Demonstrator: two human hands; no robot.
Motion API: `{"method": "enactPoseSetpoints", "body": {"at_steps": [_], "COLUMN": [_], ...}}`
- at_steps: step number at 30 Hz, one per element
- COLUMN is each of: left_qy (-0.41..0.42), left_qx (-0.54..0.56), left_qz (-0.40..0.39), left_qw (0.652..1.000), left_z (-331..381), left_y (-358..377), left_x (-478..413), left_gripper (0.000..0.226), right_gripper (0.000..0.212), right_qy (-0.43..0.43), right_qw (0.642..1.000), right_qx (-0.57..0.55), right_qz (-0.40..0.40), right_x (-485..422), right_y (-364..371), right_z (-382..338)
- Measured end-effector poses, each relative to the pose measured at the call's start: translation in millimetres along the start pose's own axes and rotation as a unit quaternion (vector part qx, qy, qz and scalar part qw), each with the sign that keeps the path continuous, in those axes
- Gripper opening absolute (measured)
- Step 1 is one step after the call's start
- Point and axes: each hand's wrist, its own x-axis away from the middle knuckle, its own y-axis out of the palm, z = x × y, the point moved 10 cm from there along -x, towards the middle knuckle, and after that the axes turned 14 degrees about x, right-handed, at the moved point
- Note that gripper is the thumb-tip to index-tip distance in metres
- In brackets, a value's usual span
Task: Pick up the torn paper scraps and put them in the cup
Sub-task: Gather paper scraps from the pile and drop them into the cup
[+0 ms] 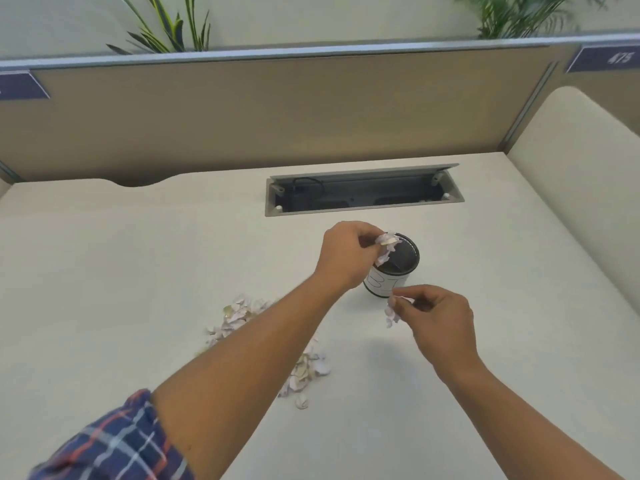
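Left hand (346, 254) pinches scraps (386, 245) right over the cup (391, 271) mouth. Right hand (438, 317) pinches more just beside the cup. Loose pile (242, 317) on surface (104, 271) under left forearm. Cup contents unclear.

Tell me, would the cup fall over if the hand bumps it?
Maybe. The cup looks small, taller than wide and probably light, so a sideways knock could tip it. It stands flat on the desk, which helps. The left hand holds scraps over its rim, so a bump seems possible.
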Motion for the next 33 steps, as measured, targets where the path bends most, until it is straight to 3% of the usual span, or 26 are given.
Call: {"method": "enactPoseSetpoints", "body": {"at_steps": [10, 16, 26, 30, 33], "left_qy": [-0.057, -0.067, -0.05, -0.057, -0.069], "left_qx": [-0.011, 0.015, 0.021, 0.045, 0.063], "left_qz": [-0.035, -0.043, -0.005, 0.02, 0.035], "left_qw": [0.998, 0.997, 0.999, 0.997, 0.995], "left_z": [-22, -25, -18, -24, -34], "left_y": [22, 24, 9, -9, -24], "left_x": [-24, -25, -18, 0, 23], "left_gripper": [0.026, 0.051, 0.036, 0.03, 0.025], "right_gripper": [0.014, 0.012, 0.016, 0.024, 0.024], "right_qy": [-0.02, -0.069, -0.134, -0.119, -0.116], "right_qw": [0.997, 0.994, 0.973, 0.972, 0.97], "right_qx": [-0.026, 0.022, 0.189, 0.2, 0.209], "right_qz": [0.07, 0.084, 0.005, -0.044, -0.035], "right_x": [-49, -75, -105, -111, -109], "right_y": [-52, -56, -15, -4, -9], "right_z": [-10, -34, -65, -60, -60]}}
